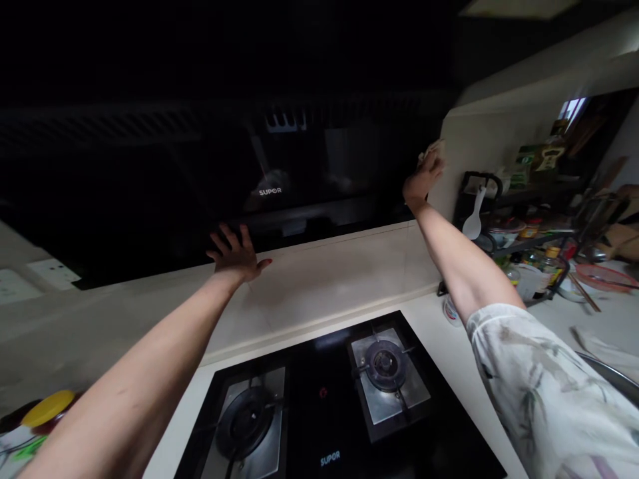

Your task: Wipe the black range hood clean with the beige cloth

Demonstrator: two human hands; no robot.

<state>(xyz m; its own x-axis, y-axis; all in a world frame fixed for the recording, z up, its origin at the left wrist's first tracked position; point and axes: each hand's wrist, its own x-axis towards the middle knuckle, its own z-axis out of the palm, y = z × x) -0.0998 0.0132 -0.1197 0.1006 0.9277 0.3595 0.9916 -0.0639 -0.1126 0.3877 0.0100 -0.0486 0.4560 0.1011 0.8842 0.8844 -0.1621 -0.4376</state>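
Note:
My left hand (235, 256) lies with spread fingers against the lower edge of a black range hood (319, 159). The hood's glossy front bears a white SUPOR label and hangs over the stove. At the hood's right edge, my right hand (423, 178) is closed around a crumpled, light-coloured cloth (433, 150), which touches that edge beside the wall. Part of the cloth is hidden by my fingers.
Below is a black gas stove (322, 412) with two burners. To the right stands a dark rack (529, 193) with bottles and jars, a white spoon (474, 216) hanging from it. Wall sockets (56, 271) sit at left. A yellow-lidded jar (48, 407) is at lower left.

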